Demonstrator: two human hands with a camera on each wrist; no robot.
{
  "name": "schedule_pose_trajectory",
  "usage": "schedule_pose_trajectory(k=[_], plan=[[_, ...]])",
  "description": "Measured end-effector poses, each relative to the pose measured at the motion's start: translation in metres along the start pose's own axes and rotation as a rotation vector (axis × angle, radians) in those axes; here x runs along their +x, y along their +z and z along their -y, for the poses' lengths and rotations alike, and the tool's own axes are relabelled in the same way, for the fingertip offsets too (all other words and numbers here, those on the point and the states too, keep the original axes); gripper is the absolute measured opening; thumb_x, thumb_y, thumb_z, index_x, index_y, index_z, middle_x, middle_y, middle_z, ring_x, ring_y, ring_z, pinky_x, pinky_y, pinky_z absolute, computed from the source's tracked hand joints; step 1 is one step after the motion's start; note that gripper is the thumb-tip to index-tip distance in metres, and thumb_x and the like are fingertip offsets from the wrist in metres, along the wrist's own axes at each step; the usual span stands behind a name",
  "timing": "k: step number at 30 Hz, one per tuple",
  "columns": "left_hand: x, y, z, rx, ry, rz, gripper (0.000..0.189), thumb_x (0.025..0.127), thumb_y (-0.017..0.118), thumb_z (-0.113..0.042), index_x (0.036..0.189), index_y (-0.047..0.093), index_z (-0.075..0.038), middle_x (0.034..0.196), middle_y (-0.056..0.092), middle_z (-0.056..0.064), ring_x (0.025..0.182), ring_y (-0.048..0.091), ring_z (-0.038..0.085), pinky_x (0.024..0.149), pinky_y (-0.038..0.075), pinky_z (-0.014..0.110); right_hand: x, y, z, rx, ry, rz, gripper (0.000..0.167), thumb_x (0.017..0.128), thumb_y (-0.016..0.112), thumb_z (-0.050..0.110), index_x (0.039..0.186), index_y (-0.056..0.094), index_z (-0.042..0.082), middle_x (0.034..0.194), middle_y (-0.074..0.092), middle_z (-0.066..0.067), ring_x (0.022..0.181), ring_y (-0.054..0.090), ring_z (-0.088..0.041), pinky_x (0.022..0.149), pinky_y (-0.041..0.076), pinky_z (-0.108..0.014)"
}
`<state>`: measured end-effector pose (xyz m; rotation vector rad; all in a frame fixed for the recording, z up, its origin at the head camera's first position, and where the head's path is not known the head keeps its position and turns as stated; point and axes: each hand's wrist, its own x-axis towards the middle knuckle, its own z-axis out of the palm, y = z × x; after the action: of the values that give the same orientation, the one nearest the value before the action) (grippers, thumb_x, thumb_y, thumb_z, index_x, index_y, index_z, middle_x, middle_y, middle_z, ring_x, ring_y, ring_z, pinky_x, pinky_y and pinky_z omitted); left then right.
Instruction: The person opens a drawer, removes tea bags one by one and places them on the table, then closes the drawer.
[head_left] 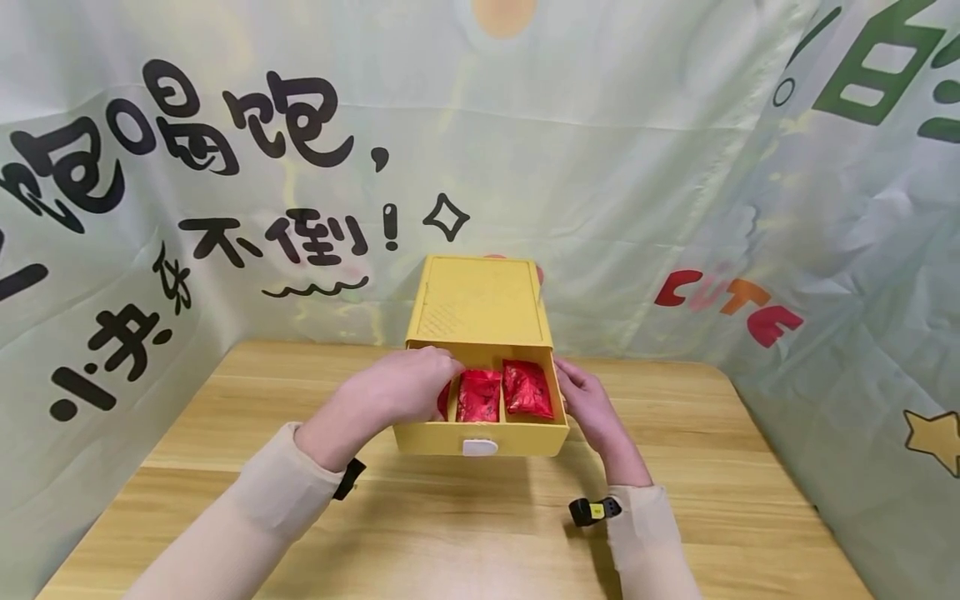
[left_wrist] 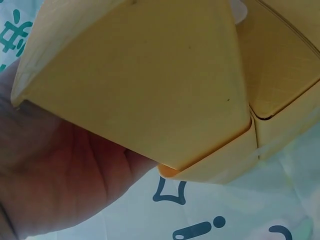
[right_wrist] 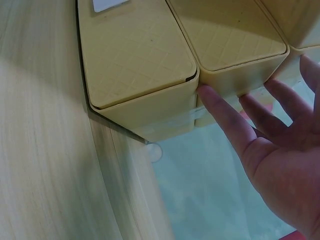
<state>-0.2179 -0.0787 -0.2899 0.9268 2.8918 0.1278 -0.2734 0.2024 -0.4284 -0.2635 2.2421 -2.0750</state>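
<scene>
A yellow drawer (head_left: 431, 439) stands pulled out from the top of a yellow cabinet (head_left: 483, 300) in the head view. Inside, dividers separate red packets: one in the middle (head_left: 478, 396), one at the right (head_left: 528, 389), and a partly covered one at the left (head_left: 444, 402). My left hand (head_left: 405, 383) reaches over the drawer's left side, fingers bent down into the left compartment; I cannot tell whether they pinch the left packet. In the left wrist view the drawer wall hides those fingertips. My right hand (right_wrist: 280, 160) has its fingers extended, fingertips at the cabinet's side.
Below the pulled-out drawer, the right wrist view shows further closed drawers (right_wrist: 140, 55) stacked together. A white handle (head_left: 480, 447) marks the drawer front. The wooden table (head_left: 420, 533) extends around the cabinet, with a printed cloth (head_left: 637, 167) hanging behind and at both sides.
</scene>
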Motion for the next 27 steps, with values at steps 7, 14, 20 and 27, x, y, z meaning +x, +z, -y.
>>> schedule_pose_trajectory(k=[7, 14, 20, 27], plan=[[-0.003, 0.000, -0.001, 0.049, 0.003, -0.048, 0.030, 0.079, 0.087, -0.009, 0.106, 0.075, -0.006, 0.092, 0.063, 0.002, 0.085, 0.061, 0.020, 0.077, 0.057, 0.039, 0.001, 0.000, 0.000, -0.007, 0.005, -0.010, 0.050, 0.112, 0.046, 0.022, 0.155, 0.042, -0.005, 0.154, 0.047, -0.029, 0.103, 0.065, -0.002, 0.085, 0.058, -0.024], [-0.006, -0.003, -0.002, 0.063, 0.015, -0.063, 0.033, 0.077, 0.092, -0.011, 0.105, 0.075, -0.006, 0.090, 0.061, 0.002, 0.084, 0.062, 0.020, 0.077, 0.058, 0.041, 0.000, -0.001, -0.001, -0.021, 0.008, -0.003, 0.051, 0.112, 0.046, 0.023, 0.156, 0.042, -0.003, 0.155, 0.046, -0.027, 0.108, 0.064, -0.004, 0.087, 0.057, -0.024], [-0.010, -0.006, -0.002, 0.095, 0.040, -0.114, 0.037, 0.073, 0.094, -0.011, 0.104, 0.074, -0.007, 0.092, 0.061, 0.002, 0.083, 0.064, 0.020, 0.073, 0.059, 0.040, 0.001, -0.001, -0.001, -0.025, 0.006, 0.002, 0.051, 0.112, 0.046, 0.024, 0.156, 0.042, -0.003, 0.155, 0.046, -0.027, 0.110, 0.064, -0.007, 0.088, 0.058, -0.024], [-0.015, -0.007, -0.001, 0.062, 0.055, -0.129, 0.038, 0.074, 0.095, -0.012, 0.105, 0.073, -0.011, 0.097, 0.059, 0.000, 0.079, 0.062, 0.016, 0.069, 0.058, 0.038, 0.001, -0.001, -0.001, -0.033, 0.008, -0.002, 0.051, 0.112, 0.046, 0.023, 0.156, 0.042, -0.003, 0.156, 0.045, -0.026, 0.113, 0.063, -0.009, 0.088, 0.057, -0.024]])
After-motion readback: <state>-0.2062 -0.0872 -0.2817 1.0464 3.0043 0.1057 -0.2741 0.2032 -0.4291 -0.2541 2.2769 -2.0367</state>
